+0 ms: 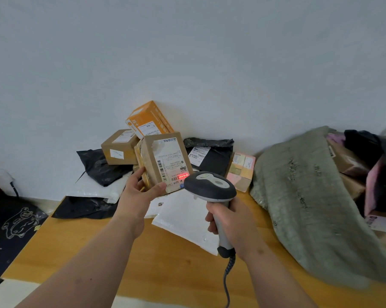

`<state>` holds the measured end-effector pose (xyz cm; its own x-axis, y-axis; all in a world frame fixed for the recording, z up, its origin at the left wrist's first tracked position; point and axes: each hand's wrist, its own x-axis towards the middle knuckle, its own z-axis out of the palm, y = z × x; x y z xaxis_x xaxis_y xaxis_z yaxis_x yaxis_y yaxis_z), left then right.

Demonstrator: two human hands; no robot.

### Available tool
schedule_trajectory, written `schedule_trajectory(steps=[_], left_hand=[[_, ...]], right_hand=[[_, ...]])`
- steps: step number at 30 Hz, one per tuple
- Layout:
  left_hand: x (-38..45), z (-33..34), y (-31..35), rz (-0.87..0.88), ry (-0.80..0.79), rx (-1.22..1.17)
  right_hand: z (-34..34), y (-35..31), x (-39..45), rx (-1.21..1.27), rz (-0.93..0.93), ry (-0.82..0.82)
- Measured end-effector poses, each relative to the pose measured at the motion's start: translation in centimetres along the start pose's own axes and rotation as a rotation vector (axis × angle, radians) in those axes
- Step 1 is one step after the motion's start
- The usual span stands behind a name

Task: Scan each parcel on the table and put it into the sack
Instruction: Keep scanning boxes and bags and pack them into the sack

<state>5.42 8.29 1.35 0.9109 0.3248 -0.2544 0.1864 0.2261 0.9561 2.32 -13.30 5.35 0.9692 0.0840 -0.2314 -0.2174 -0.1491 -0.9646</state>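
My left hand (139, 194) grips a brown cardboard parcel (165, 161) by its lower edge and holds it tilted up above the table, white label facing me. My right hand (230, 223) grips the handle of a grey barcode scanner (209, 187), whose head points at the label. A red scan line glows on the label's lower right corner. The grey woven sack (303, 196) lies on the right of the table with several parcels showing in its open mouth at the far right.
On the wooden table (165, 263) behind the held parcel lie an orange box (148, 118), a small brown box (119, 146), black poly bags (209, 154), white mailers (183, 216) and a pink box (242, 170). A white wall stands behind. A dark mat (9, 230) covers the floor left.
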Motion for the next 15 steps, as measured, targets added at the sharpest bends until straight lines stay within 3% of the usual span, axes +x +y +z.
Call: schedule_trajectory(steps=[15], left_hand=[[2.1, 2.1, 2.0, 0.061, -0.129, 0.08]], right_hand=[[0.5, -0.9, 0.5, 0.039, 0.038, 0.195]])
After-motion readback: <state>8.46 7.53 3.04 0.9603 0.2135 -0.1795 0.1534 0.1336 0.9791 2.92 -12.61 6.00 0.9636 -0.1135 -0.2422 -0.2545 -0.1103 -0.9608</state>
